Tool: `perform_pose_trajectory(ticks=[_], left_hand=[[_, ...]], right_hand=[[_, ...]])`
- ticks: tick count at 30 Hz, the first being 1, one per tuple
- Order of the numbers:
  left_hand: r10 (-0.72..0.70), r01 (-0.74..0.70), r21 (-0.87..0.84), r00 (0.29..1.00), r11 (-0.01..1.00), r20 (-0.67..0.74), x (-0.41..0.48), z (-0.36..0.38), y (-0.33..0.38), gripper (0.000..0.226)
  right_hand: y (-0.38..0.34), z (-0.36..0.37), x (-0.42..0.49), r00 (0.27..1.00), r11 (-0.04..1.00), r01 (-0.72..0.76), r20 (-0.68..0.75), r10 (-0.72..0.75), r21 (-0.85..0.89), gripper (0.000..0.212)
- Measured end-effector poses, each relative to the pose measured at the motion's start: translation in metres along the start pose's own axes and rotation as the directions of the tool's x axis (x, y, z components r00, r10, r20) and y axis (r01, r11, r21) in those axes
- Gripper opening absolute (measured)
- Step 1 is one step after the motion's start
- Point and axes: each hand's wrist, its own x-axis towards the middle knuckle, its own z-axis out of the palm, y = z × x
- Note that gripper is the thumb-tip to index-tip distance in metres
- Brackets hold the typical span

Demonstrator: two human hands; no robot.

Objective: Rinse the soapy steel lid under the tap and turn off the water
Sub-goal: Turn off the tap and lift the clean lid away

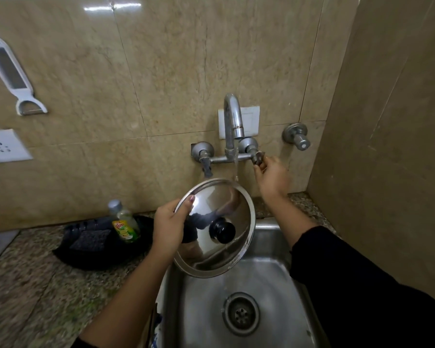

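Over the sink (274, 280), my left hand (170, 228) gripped the lid (219, 212); my right hand (271, 177) pinched the tap handle (258, 156), which I judged needed a closing twist.

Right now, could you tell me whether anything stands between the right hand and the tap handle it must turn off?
Nothing visible does. The right hand pinches the tap handle with its fingers. The left hand holds the steel lid lower and to the left, under the water stream, clear of that handle.
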Motion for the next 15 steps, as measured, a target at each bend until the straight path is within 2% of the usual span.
perform_pose_trajectory(ticks=[2,4,6,8,10,11,15], left_hand=[[-0.022,0.022,-0.017,0.999,1.0,-0.045,-0.002,-0.001,0.002,0.029],[-0.027,0.024,-0.047,0.997,0.999,-0.071,-0.006,0.0,0.004,0.031],[-0.039,0.028,-0.101,0.993,0.995,-0.11,-0.011,0.0,0.002,0.036],[-0.063,0.04,-0.15,0.986,0.988,-0.155,-0.016,-0.002,-0.002,0.04],[-0.129,0.083,-0.231,0.973,0.969,-0.19,-0.02,-0.004,-0.007,0.038],[-0.17,0.109,-0.273,0.963,0.956,-0.209,-0.023,-0.004,-0.011,0.037],[-0.219,0.124,-0.327,0.937,0.937,-0.273,-0.041,-0.002,-0.022,0.033]], right_hand=[[0.005,-0.005,-0.004,0.998,0.998,0.054,0.03,-0.053,-0.04,0.019],[0.011,-0.015,-0.011,0.99,0.998,0.069,0.122,-0.068,-0.004,0.034],[0.017,-0.027,-0.029,0.94,0.99,-0.058,0.34,0.01,0.132,0.044],[0.02,-0.045,-0.058,0.795,0.902,-0.289,0.605,0.04,0.319,0.057],[0.021,-0.058,-0.086,0.658,0.742,-0.483,0.752,-0.042,0.465,0.05],[0.024,-0.061,-0.096,0.627,0.666,-0.546,0.775,-0.078,0.509,0.043],[0.037,-0.065,-0.118,0.654,0.508,-0.594,0.742,-0.145,0.623,0.019]])
